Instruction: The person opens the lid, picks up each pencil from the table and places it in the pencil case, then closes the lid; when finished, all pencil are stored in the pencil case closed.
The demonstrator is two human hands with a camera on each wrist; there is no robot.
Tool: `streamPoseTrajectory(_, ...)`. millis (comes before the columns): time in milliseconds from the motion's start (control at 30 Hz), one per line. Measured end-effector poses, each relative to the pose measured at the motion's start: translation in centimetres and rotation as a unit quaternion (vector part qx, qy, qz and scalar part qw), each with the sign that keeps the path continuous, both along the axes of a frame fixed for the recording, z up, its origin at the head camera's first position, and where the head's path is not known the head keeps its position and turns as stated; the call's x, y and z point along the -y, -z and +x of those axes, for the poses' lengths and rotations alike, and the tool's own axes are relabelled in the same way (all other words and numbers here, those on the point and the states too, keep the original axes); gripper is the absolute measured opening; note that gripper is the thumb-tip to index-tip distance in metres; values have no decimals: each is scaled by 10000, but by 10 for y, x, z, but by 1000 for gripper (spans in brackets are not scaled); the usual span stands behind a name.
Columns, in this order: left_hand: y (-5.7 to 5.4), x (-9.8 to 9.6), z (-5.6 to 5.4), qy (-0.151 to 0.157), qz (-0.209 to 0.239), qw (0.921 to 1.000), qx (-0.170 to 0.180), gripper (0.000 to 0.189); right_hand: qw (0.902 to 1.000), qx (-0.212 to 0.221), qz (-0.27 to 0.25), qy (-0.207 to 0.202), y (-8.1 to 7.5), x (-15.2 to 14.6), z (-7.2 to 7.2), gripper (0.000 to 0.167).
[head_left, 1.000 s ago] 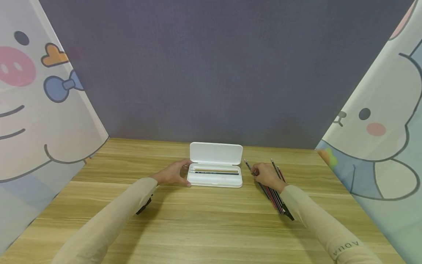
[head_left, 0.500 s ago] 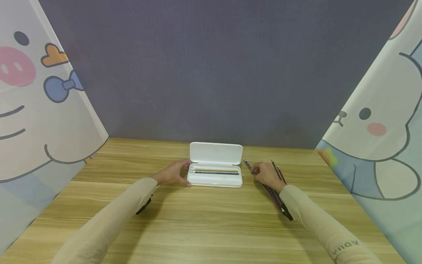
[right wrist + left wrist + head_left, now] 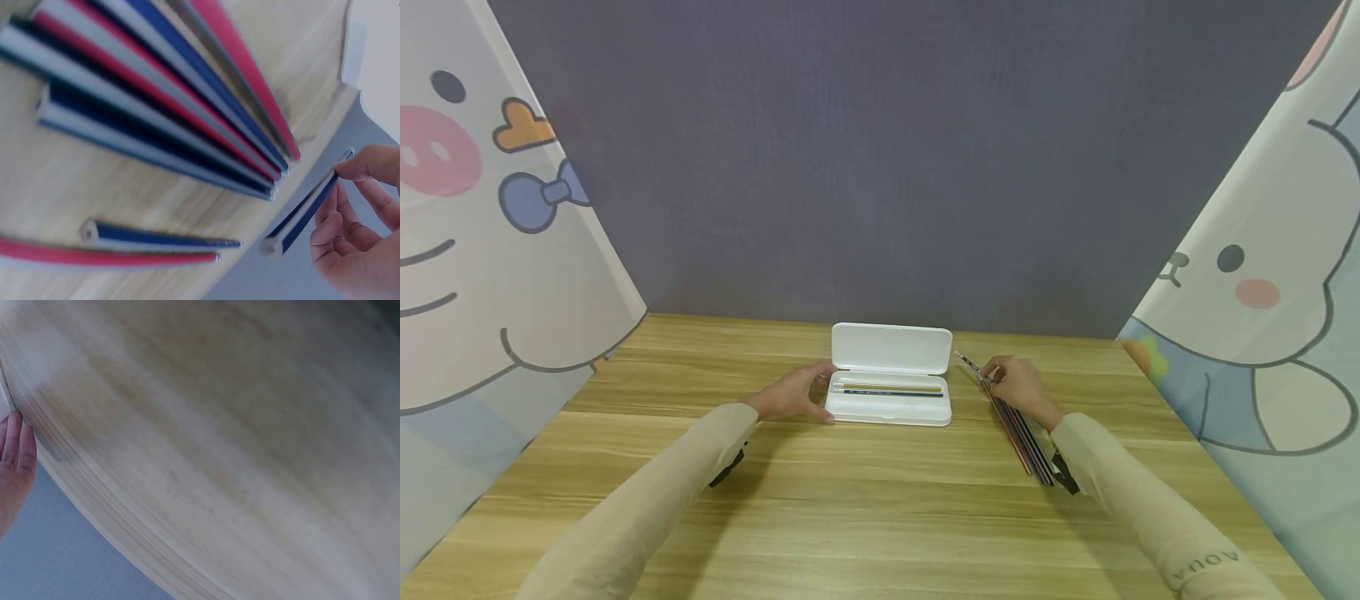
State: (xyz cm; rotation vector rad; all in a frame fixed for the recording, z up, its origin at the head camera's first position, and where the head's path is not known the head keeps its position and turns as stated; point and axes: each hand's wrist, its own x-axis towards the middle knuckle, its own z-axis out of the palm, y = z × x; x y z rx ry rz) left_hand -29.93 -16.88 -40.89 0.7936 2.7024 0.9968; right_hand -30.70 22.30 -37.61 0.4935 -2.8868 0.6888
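A white pencil case (image 3: 887, 411) lies with its lid raised on the table, holding a yellowish pencil (image 3: 917, 387) and a dark pencil (image 3: 895, 393). My left hand (image 3: 793, 393) grips the case's left end, thumb at the front corner and fingers towards the back; the left wrist view shows only part of those fingers (image 3: 26, 450). To the right of the case, my right hand (image 3: 1021, 390) pinches a blue-and-white striped pencil (image 3: 306, 212) between thumb and fingers, raised above the other pencils. Several striped pencils (image 3: 1026, 442) lie in a loose bundle beneath that hand.
In the right wrist view, a blue pencil (image 3: 162, 237) and a red pencil (image 3: 112, 251) lie apart from the bundle. A dark grey panel (image 3: 880, 167) stands behind the wooden table (image 3: 865, 508), with cartoon-printed panels (image 3: 1255, 333) at the sides.
My right hand has lifted one pencil off the bundle and shifted slightly to the right and up. The bundle is more exposed. My left hand and the case have stayed put.
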Motion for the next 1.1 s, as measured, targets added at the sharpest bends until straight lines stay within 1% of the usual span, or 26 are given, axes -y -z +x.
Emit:
streamPoseTrajectory(100, 0, 0, 0, -1, -12, 10000, -27, 87, 10000, -31, -13, 19, -5, -4, 1, 26)
streamPoseTrajectory(267, 1, 1, 0, -5, -43, 10000, -79, 87, 9998, 137, 42, 99, -13, -9, 5, 29)
streamPoseTrajectory(400, 2, 1, -1, -21, -59, 9999, -93, 87, 9995, 267, 126, 137, -16, -12, 8, 27)
streamPoseTrajectory(567, 3, 2, -1, 7, -40, 9999, -113, 87, 9990, 368, 265, 21, -18, -12, 12, 25)
streamPoseTrajectory(733, 4, 2, -2, 44, 25, 9999, -104, 87, 9982, 404, 408, -194, -19, -6, 16, 24)
streamPoseTrajectory(900, 4, 2, -2, 45, 16, 9999, -95, 88, 9973, 241, 586, -363, -19, 8, 21, 24)
streamPoseTrajectory(1000, 4, 2, -2, 61, 12, 9999, -120, 89, 9971, 89, 595, -471, -20, 17, 22, 24)
streamPoseTrajectory(1100, 3, 2, -2, 59, 4, 9999, -148, 88, 9963, -57, 515, -690, -17, 27, 21, 21)
